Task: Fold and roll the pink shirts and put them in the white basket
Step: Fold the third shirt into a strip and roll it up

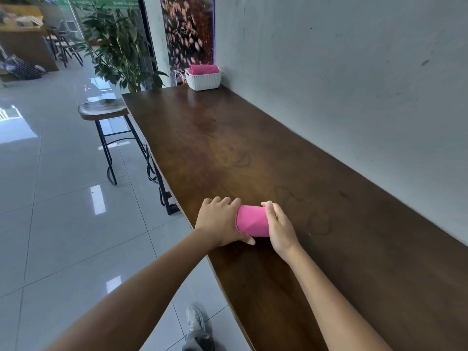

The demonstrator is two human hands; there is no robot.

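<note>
The pink shirt (253,220), already rolled into a tight cylinder, lies on the table (291,160) near its front edge, gripped at both ends: the left hand (220,221) curls its fingers (229,201) over the top with the thumb underneath in front, and the right hand (279,228) wraps its fingers (269,207) round the other end. Well apart from it, at the table's far end by the wall, the white basket (202,79) already holds another rolled pink shirt (203,69). Folding and rolling look finished for this one, so what seems left is carrying it over and setting it in the basket.
</note>
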